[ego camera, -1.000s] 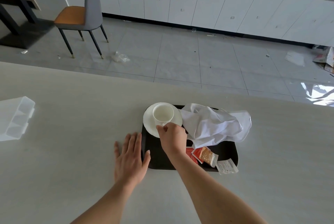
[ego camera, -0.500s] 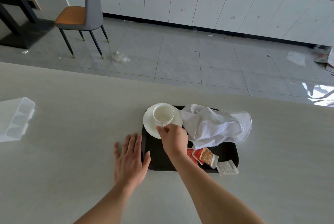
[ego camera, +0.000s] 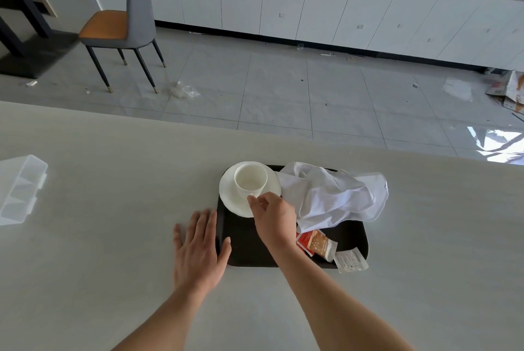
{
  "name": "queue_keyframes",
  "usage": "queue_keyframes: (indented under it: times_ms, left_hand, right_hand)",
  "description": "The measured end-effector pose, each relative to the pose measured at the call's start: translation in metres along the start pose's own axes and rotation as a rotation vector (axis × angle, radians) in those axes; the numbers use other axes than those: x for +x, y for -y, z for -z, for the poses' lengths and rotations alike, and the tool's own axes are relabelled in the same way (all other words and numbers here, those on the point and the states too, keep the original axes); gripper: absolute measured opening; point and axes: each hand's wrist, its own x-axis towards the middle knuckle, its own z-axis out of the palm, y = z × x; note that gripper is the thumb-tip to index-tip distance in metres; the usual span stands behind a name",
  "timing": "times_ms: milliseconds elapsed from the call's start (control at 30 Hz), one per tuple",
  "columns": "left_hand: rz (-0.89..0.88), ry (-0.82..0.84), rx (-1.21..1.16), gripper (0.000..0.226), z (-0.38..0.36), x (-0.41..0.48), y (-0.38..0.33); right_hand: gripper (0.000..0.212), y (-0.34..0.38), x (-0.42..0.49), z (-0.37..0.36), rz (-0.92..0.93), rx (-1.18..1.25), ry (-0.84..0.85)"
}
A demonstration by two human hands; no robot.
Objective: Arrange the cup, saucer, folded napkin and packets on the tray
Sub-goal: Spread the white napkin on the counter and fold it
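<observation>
A dark tray (ego camera: 243, 251) lies on the pale counter. At its far left corner a white saucer (ego camera: 229, 197) overhangs the rim, with an empty white cup (ego camera: 250, 182) upright on it. My right hand (ego camera: 273, 217) pinches the cup's handle at its near side. My left hand (ego camera: 198, 248) rests flat on the counter, fingers spread, its thumb against the tray's left edge. A crumpled white napkin (ego camera: 331, 194) covers the tray's far right. Red and brown packets (ego camera: 316, 244) lie at the near right, and a white packet (ego camera: 351, 260) hangs over the near right rim.
A clear plastic box (ego camera: 19, 189) sits at the counter's far left edge. Beyond the counter lie a tiled floor, a grey chair with an orange seat (ego camera: 122, 24) and white cabinets. Bare counter (ego camera: 99, 209) stretches left of the tray.
Almost nothing moved. My right hand stays on the cup's handle and the left hand stays flat beside the tray.
</observation>
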Motion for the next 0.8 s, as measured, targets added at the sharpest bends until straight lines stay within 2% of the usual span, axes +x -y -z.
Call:
queue_keyframes:
  times_ms: [167,267,334,434,534,600,700,800]
  left_hand:
    - [-0.01,-0.018,-0.067,0.07,0.002,-0.002,0.001]
    - [0.039,-0.037,-0.19,0.069,0.009,-0.002,0.0]
    - [0.046,-0.105,-0.253,0.061,0.019,-0.003,-0.012]
    - [-0.102,-0.234,-0.336,0.042,0.032,-0.009,-0.052]
    - [-0.216,-0.18,-0.411,0.034,0.04,-0.013,-0.105]
    - [-0.226,-0.104,-0.432,0.039,0.043,-0.009,-0.138]
    - [-0.163,-0.006,-0.392,0.041,0.043,0.006,-0.176]
    - [-0.083,0.095,-0.329,0.037,0.037,0.022,-0.195]
  right_hand:
    - [0.02,-0.019,-0.003,0.042,0.016,0.031,-0.024]
    - [0.016,-0.043,-0.004,0.087,0.062,0.005,-0.133]
    - [0.013,-0.06,-0.001,0.118,0.088,-0.023,-0.21]
    - [0.01,-0.084,0.01,0.153,0.081,-0.068,-0.314]
    - [0.024,-0.105,0.02,0.172,0.024,-0.194,-0.38]
    - [0.043,-0.117,0.026,0.179,-0.049,-0.272,-0.343]
    - [0.074,-0.13,0.034,0.187,-0.193,-0.3,-0.135]
    - [0.079,-0.133,0.044,0.188,-0.217,-0.229,0.025]
